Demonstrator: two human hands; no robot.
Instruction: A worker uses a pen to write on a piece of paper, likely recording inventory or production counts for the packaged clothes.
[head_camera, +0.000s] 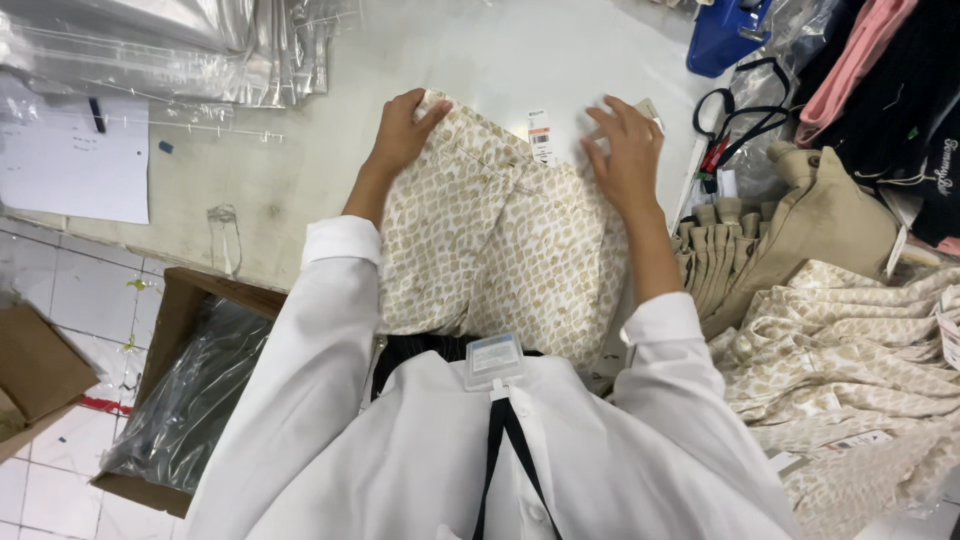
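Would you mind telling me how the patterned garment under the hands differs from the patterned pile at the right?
The patterned garment lies flat and smoothed on the table, under the left hand and right hand; the patterned pile is crumpled and untouched. The garment is a single piece; the pile appears to hold several. Both share a beige-and-white spotted print and hang tags.

Garment packing workshop, stacked clear plastic bags (190, 50), piled patterned trousers (850, 350), tagged clothes, worktable (300, 150)
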